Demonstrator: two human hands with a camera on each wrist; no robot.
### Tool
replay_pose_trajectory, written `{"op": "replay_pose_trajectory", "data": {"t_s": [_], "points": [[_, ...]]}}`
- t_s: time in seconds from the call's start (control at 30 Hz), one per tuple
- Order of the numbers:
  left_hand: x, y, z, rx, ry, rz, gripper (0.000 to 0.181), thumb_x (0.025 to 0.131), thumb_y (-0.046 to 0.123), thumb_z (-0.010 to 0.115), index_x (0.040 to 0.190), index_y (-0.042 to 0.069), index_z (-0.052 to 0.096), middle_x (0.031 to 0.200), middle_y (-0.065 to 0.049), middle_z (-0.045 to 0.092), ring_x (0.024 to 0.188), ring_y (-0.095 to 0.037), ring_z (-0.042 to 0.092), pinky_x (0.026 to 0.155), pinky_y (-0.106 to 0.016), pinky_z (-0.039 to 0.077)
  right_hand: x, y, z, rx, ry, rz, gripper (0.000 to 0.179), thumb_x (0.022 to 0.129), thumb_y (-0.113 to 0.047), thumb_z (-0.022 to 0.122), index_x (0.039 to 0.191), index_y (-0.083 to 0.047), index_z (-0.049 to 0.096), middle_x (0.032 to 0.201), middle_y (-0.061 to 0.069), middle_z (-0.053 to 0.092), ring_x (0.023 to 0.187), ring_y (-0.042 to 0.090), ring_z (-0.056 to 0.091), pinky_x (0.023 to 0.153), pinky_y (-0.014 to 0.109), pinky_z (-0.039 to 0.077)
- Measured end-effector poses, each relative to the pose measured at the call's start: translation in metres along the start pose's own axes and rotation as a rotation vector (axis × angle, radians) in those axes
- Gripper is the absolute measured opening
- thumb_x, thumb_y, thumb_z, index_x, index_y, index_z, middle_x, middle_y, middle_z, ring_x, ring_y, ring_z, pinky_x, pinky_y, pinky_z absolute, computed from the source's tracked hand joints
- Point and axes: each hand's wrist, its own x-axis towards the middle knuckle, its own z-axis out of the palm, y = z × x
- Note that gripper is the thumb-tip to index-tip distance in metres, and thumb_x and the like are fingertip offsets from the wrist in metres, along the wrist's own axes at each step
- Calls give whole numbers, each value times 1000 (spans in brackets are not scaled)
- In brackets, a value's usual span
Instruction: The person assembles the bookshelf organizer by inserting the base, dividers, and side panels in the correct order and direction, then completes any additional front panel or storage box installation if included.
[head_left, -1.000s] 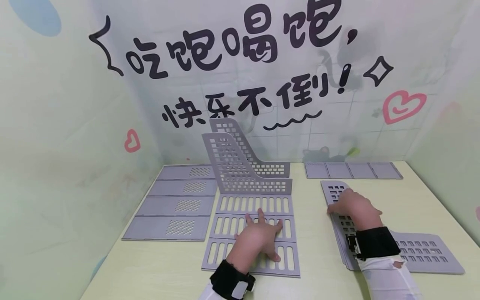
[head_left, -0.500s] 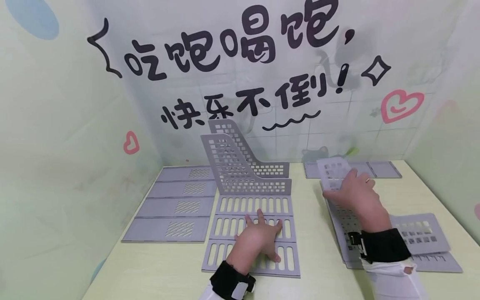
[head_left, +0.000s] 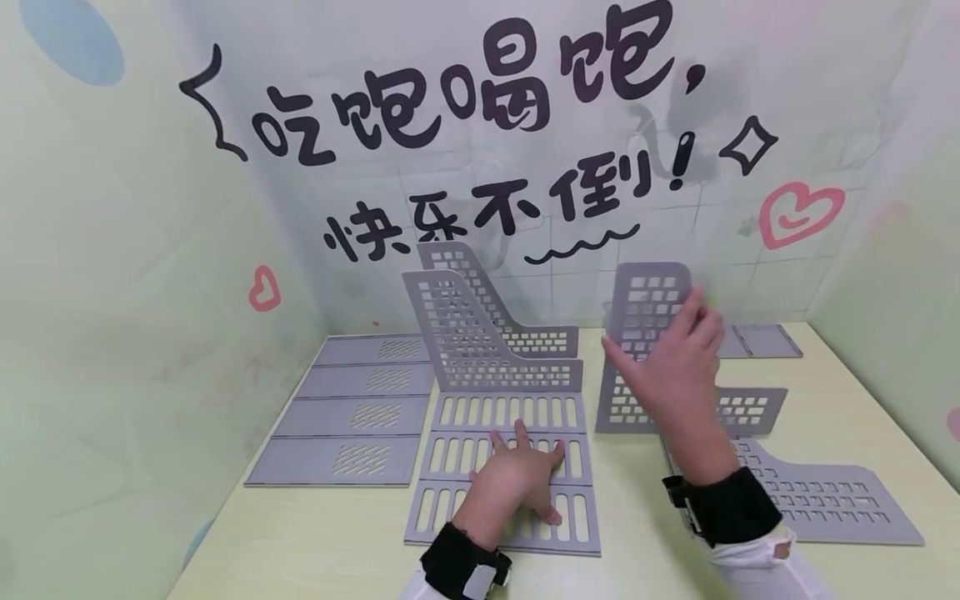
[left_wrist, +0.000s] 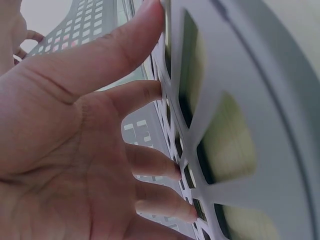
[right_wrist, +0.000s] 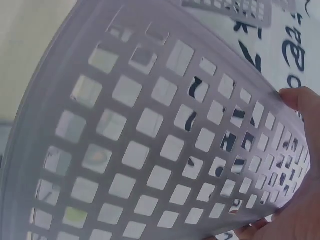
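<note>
My left hand (head_left: 517,475) lies with fingers spread on a slotted grey panel (head_left: 501,537), its fingertips touching the bars in the left wrist view. Two perforated L-shaped side panels (head_left: 510,375) stand upright at the far end of that slotted panel. On the right, my right hand (head_left: 678,375) grips another perforated L-shaped panel (head_left: 626,408) across its tall part, thumb at the left edge and fingers at the right. This panel (right_wrist: 135,150) is held upright, its square holes filling the right wrist view. A matching panel (head_left: 840,500) lies flat below it, partly hidden by the right wrist.
Left of the slotted panel, several flat grey panels (head_left: 337,458) with slanted slots lie in a row. More plain grey panels (head_left: 772,340) lie at the back right, partly behind the held panel. A printed curtain (head_left: 555,150) hangs behind the table (head_left: 277,542).
My right hand has lifted the top L-shaped panel off the one beneath, tilted it upright and brought it to the left. The left hand has stayed in place.
</note>
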Motion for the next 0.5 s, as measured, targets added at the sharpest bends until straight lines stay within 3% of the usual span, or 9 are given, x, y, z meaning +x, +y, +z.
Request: {"op": "replay_pose_trajectory", "data": {"t_s": [0.3, 0.5], "points": [[1, -1, 1, -3, -1, 10, 103, 75, 44, 95, 162, 46, 41, 179, -22, 10, 161, -60, 11, 99, -89, 41, -14, -7, 32, -19, 128, -148, 134, 86, -56, 84, 169, 3, -3, 155, 43, 21, 142, 62, 33, 111, 75, 45], [1, 0, 0, 11, 0, 12, 103, 74, 45, 95, 162, 46, 41, 179, -22, 11, 160, -61, 12, 97, -89, 42, -19, -9, 36, -54, 95, -151, 130, 90, -57, 81, 169, 3, -4, 156, 44, 21, 141, 63, 35, 109, 72, 49]]}}
